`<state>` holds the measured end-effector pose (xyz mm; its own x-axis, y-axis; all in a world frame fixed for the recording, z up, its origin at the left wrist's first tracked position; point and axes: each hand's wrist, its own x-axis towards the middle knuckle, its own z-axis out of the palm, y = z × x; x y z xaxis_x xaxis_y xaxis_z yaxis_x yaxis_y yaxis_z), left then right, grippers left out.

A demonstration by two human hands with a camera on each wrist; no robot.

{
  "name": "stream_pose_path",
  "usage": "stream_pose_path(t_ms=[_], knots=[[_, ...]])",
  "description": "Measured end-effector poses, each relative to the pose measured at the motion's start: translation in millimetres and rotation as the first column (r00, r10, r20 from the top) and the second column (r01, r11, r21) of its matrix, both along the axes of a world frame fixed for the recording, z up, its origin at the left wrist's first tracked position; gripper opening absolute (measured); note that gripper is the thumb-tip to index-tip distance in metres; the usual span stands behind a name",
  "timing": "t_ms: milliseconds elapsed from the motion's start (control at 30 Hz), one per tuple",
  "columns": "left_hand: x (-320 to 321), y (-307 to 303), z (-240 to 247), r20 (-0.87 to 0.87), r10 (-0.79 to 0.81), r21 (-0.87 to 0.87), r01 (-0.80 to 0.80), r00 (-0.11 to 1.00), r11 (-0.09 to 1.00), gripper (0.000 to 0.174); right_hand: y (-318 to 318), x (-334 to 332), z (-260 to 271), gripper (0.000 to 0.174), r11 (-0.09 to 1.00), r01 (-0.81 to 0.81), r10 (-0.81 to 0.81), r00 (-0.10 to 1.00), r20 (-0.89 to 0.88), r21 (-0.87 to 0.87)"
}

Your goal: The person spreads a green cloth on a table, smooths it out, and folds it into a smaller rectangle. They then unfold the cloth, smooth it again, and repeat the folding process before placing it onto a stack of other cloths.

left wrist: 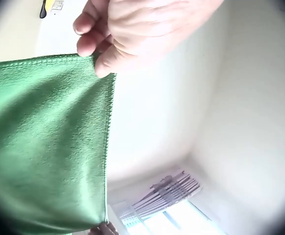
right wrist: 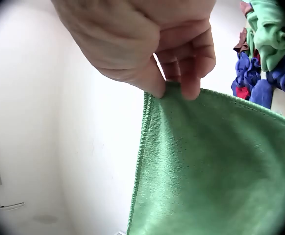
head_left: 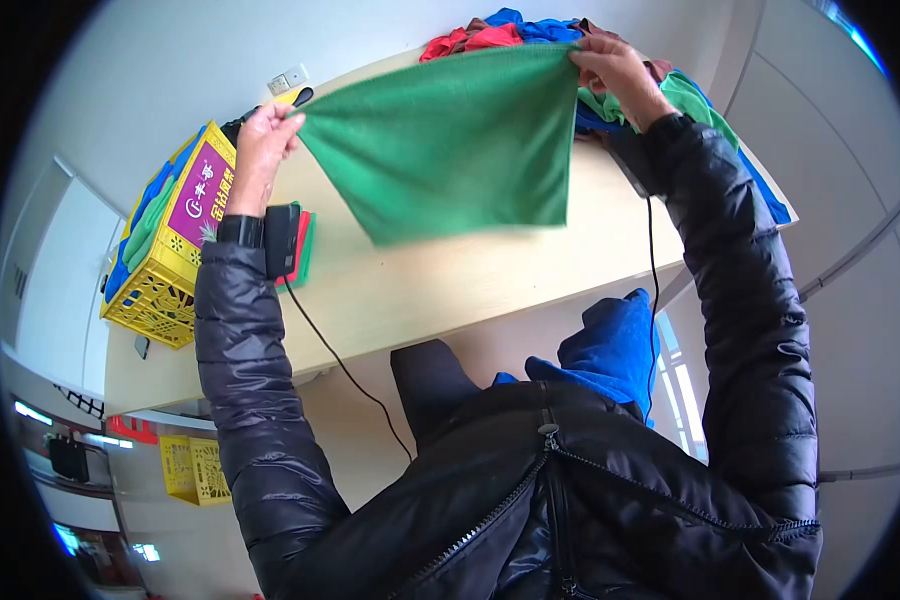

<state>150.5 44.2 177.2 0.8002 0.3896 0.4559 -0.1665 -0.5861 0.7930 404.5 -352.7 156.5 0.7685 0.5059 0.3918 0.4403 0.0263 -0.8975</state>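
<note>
Raised left hand (head_left: 263, 150) and right hand (head_left: 615, 75) each pinch a corner (thumb to fingers) of the green cloth (head_left: 450, 140).

Plain workroom, sorting station: white walls (head_left: 160, 70), pale wooden table (head_left: 420, 290), yellow plastic crate (head_left: 165, 290), heap of coloured cloths (head_left: 515, 30).

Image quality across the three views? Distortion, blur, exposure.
Head view: strong fisheye, black vignette, the table edge bows; green cloth sharp. Left wrist view: left hand soft, window below blown out. Right wrist view: right hand close and slightly blurred, cloth weave crisp, even light.
</note>
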Motion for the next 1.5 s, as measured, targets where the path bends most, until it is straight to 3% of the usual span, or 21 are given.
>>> stream_pose_path(t_ms=[100, 167, 233, 300, 367, 433, 500, 567, 733, 967, 1233, 1400, 1500], knots=[[6, -2, -7, 0.093, 0.031, 0.056, -0.037, 0.995, 0.998, 0.011, 4, 19, 10, 0.020, 0.993, -0.041, 0.023, 0.988, 0.151, 0.114], [3, -5, -17, 0.160, 0.040, 0.145, -0.064, 0.986, 0.987, 0.010, -3, 13, -6, 0.021, 0.998, -0.040, 0.029, 0.981, 0.190, 0.053], [-8, -6, -65, 0.145, 0.041, 0.325, -0.087, 0.989, 0.942, 0.010, -14, -2, -33, 0.022, 0.997, -0.034, 0.050, 0.962, 0.269, -0.066], [-26, -21, -132, 0.031, 0.031, 0.312, -0.039, 0.999, 0.949, 0.015, -21, -8, -102, 0.014, 0.994, -0.103, 0.088, 0.945, 0.315, 0.032], [-46, -36, -200, -0.133, 0.056, 0.370, -0.003, 0.990, 0.929, 0.019, -36, -17, -166, 0.014, 0.949, 0.001, 0.079, 0.968, 0.240, -0.315], [-67, -63, -239, -0.249, 0.113, 0.505, 0.029, 0.962, 0.863, 0.023, -46, -39, -213, 0.014, 0.911, 0.024, 0.129, 0.932, 0.339, -0.413], [-79, -81, -255, -0.258, 0.123, 0.484, 0.018, 0.958, 0.875, 0.023, -57, -54, -235, 0.014, 0.900, 0.069, 0.124, 0.906, 0.404, -0.431], [-88, -94, -263, -0.239, 0.153, 0.455, -0.029, 0.959, 0.890, 0.023, -64, -66, -247, 0.015, 0.882, 0.170, 0.123, 0.817, 0.564, -0.439], [-98, -99, -263, -0.240, 0.125, 0.437, -0.008, 0.963, 0.899, 0.025, -72, -83, -241, 0.017, 0.878, 0.155, 0.134, 0.830, 0.542, -0.454], [-110, -110, -254, -0.289, 0.144, 0.522, 0.029, 0.946, 0.852, 0.024, -80, -95, -242, 0.020, 0.866, 0.195, 0.168, 0.753, 0.636, -0.460], [-121, -122, -230, -0.325, 0.065, 0.622, 0.162, 0.943, 0.766, 0.024, -92, -108, -240, 0.017, 0.860, 0.190, 0.154, 0.788, 0.597, -0.473], [-99, -159, -230, -0.252, 0.076, 0.612, 0.098, 0.965, 0.785, 0.020, -84, -113, -240, 0.017, 0.861, 0.185, 0.120, 0.832, 0.542, -0.474], [-82, -173, -242, -0.217, 0.054, 0.668, 0.108, 0.975, 0.736, 0.020, -68, -122, -240, 0.019, 0.856, 0.251, -0.056, 0.914, 0.402, -0.451]])
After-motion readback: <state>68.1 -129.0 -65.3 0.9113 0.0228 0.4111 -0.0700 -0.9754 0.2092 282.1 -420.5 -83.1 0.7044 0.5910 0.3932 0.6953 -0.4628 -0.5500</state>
